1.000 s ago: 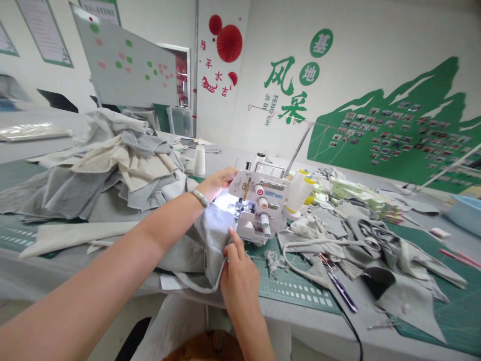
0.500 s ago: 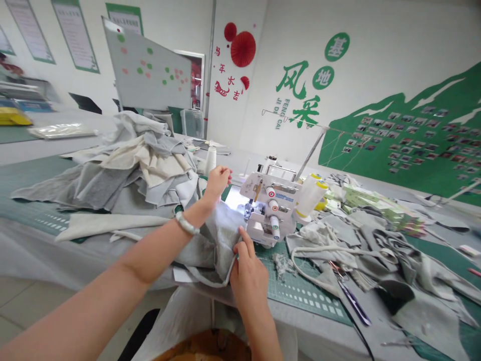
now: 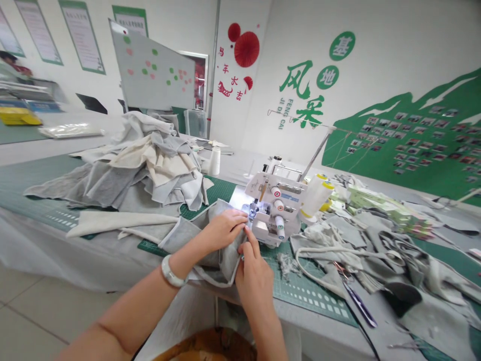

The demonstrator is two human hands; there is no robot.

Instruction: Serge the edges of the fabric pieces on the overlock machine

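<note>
A white overlock sewing machine point(image 3: 262, 229) stands on the table with its work light on. Grey fabric point(image 3: 228, 260) lies folded in front of it, its edge running up to the presser foot area. My left hand point(image 3: 226, 228), a pale bangle at the wrist, presses its closed fingers on the fabric's top edge beside the foot. Just nearer to me, my right hand point(image 3: 255, 268) grips the same fabric's right edge, its index finger stretched toward the left fingertips. The stitching point is partly hidden by my fingers.
A tall pile of grey and cream cloth pieces point(image 3: 139, 160) is at the left, near a white thread cone point(image 3: 214, 161). To the right lie grey scraps point(image 3: 353, 240), scissors point(image 3: 340, 271), purple-handled snips point(image 3: 359, 303) and lint point(image 3: 287, 265) on the green cutting mat point(image 3: 311, 301).
My left hand has come down from above the fabric, left of the machine, onto the fabric edge by the presser foot. My right hand stays on the fabric. The view has shifted slightly.
</note>
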